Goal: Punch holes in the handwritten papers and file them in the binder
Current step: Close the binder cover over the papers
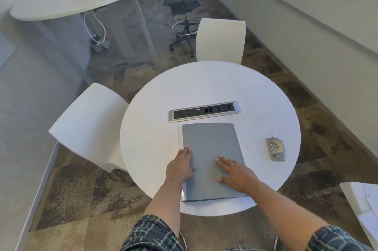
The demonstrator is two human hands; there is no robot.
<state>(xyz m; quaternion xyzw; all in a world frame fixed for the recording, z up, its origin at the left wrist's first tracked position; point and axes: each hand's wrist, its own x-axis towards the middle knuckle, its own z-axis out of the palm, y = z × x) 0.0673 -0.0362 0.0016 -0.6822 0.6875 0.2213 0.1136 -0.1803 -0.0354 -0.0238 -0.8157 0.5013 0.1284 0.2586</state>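
A gray binder (211,158) lies shut and flat on the round white table (208,89), near the edge closest to the person. Both hands are on it. The left hand (182,165) lies flat w/ fingers straight and together, over the binder's left edge, half on the cover and half on the table. The right hand (235,175) lies palm down on the cover's lower right part, fingers spread out wide; neither hand is gripping anything. A thin strip of lined white paper (179,137) sticks out along the binder's left side, & a bit of white shows under the bottom edge too. The hole punch (275,149) sits on the table to the right of the binder, well apart from it, nobody touching it. Just behind the binder is a silver power strip (204,111) set into the tabletop. Two white chairs (90,126) stand by the table, one left, one at the far side
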